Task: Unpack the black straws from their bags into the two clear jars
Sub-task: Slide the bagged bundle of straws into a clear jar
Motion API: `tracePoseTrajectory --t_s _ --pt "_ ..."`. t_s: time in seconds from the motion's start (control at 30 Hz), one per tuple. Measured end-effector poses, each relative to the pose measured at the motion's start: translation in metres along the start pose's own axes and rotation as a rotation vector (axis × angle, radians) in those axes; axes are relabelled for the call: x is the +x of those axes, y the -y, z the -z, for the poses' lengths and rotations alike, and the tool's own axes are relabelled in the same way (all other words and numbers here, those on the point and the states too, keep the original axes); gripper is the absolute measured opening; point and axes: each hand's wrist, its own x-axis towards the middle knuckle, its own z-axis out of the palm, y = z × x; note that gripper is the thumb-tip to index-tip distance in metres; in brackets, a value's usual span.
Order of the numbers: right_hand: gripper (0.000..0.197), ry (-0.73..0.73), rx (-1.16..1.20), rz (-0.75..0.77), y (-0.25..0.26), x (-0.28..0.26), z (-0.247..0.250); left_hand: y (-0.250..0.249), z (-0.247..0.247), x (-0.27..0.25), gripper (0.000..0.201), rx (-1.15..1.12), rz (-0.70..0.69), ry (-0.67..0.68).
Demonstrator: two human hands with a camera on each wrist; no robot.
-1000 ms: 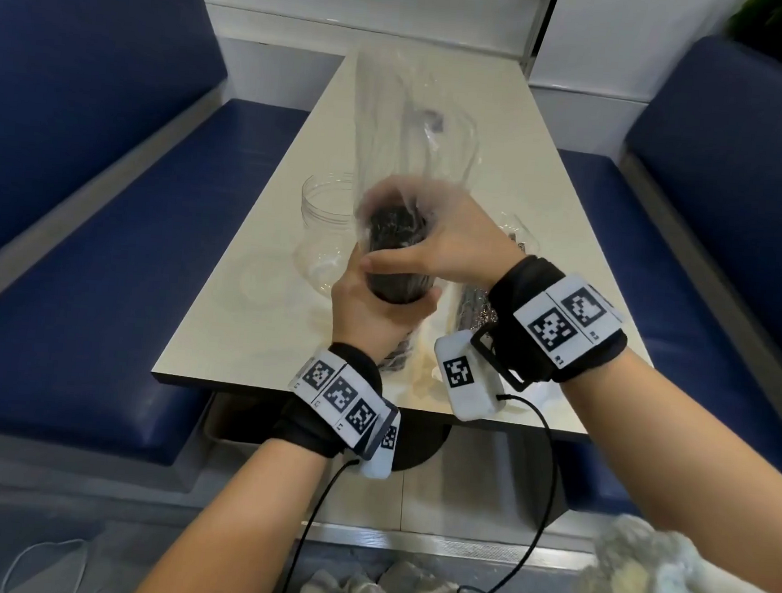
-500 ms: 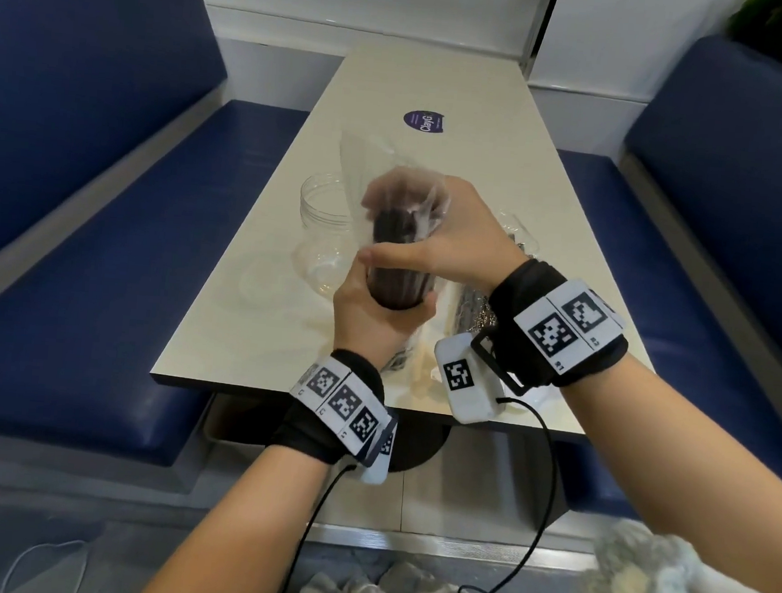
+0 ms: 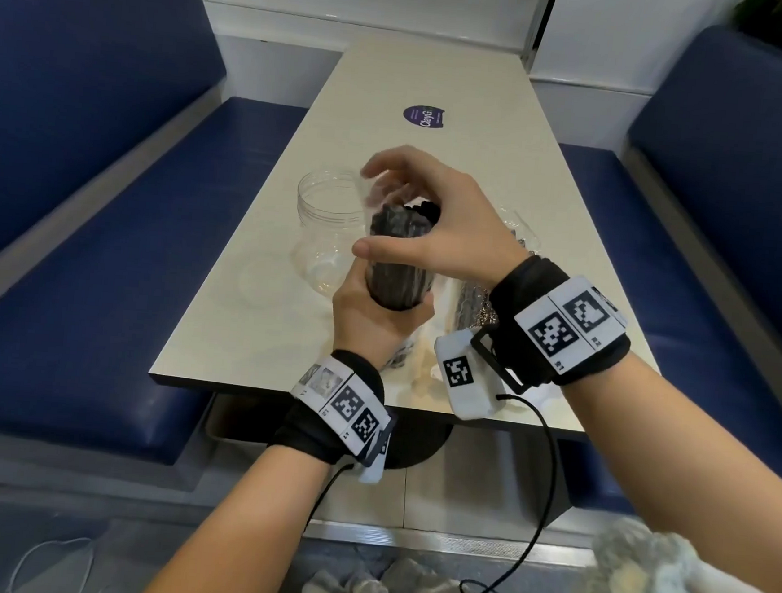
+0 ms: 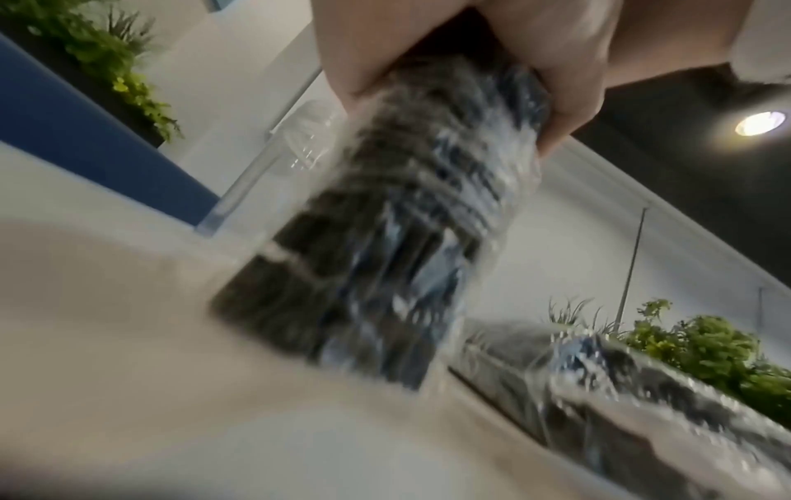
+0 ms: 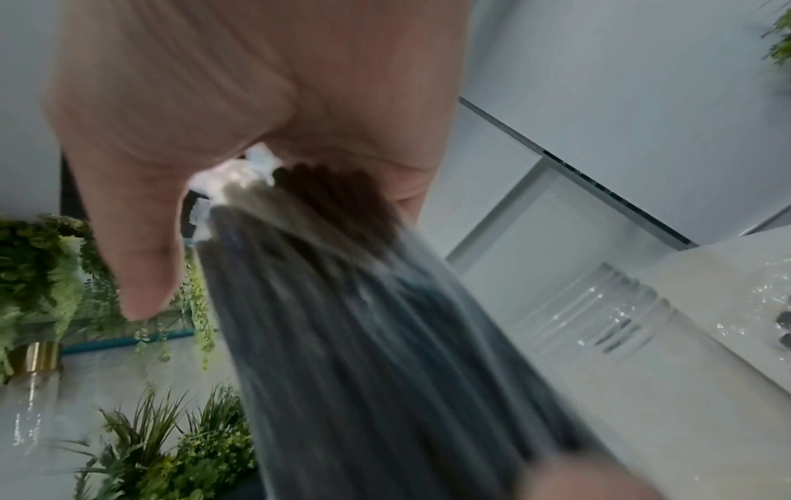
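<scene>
The left hand point(image 3: 373, 313) grips the straws point(image 3: 399, 259) upright above the table point(image 3: 483, 172) so the right hand point(image 3: 437, 215), curled over their top, can work the bag there. A jar point(image 3: 326, 207) waits at 10 o'clock.

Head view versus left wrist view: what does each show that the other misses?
Only the head view shows the right hand over the top of the straw bundle, the open jar and the purple sticker. Only the left wrist view shows the bundle's lower end near the table and a second bag of straws lying beside it. Both show the left hand gripping the bundle.
</scene>
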Motion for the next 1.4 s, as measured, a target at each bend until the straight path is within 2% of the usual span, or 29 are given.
tracePoseTrajectory --t_s 0.07,0.13,0.27,0.43,0.53,0.7,0.8,0.97,1.23,1.4 --pt "0.047 0.029 -0.048 -0.002 -0.001 0.0 0.001 0.01 0.001 -0.005 0.048 0.013 0.026 0.022" --pt "0.036 0.059 -0.141 -0.003 -0.002 -0.002 0.001 0.013 0.002 -0.008 0.054 0.024 0.027 0.022" --pt "0.028 0.057 -0.261 0.051 -0.005 -0.001 -0.003 -0.005 0.002 -0.006 0.081 0.004 -0.049 -0.025" --pt "0.042 0.05 -0.392 0.236 -0.006 0.001 -0.003 -0.01 -0.002 0.001 0.06 -0.012 -0.05 0.0" --pt "0.045 0.102 -0.449 0.222 -0.007 0.001 0.0 0.005 -0.001 -0.005 0.054 -0.015 -0.024 0.019" --pt "0.03 0.066 -0.608 0.249 -0.009 -0.001 -0.005 0.017 -0.002 -0.008 0.053 -0.023 -0.001 0.037" --pt "0.031 -0.007 -0.602 0.218 -0.007 0.001 -0.009 0.018 -0.002 -0.006 0.053 -0.025 -0.007 0.024" --pt "0.027 0.04 -0.75 0.034 -0.003 0.004 -0.006 0.019 -0.002 -0.003 0.052 0.006 -0.012 0.053" --pt "0.023 -0.139 -0.644 0.017 -0.003 0.0 -0.007 0.012 0.003 -0.002 0.051 0.088 -0.045 0.051" --pt "0.026 -0.092 -0.745 -0.006 -0.006 -0.005 -0.009 0.017 0.007 -0.003 0.044 0.1 0.0 0.076"
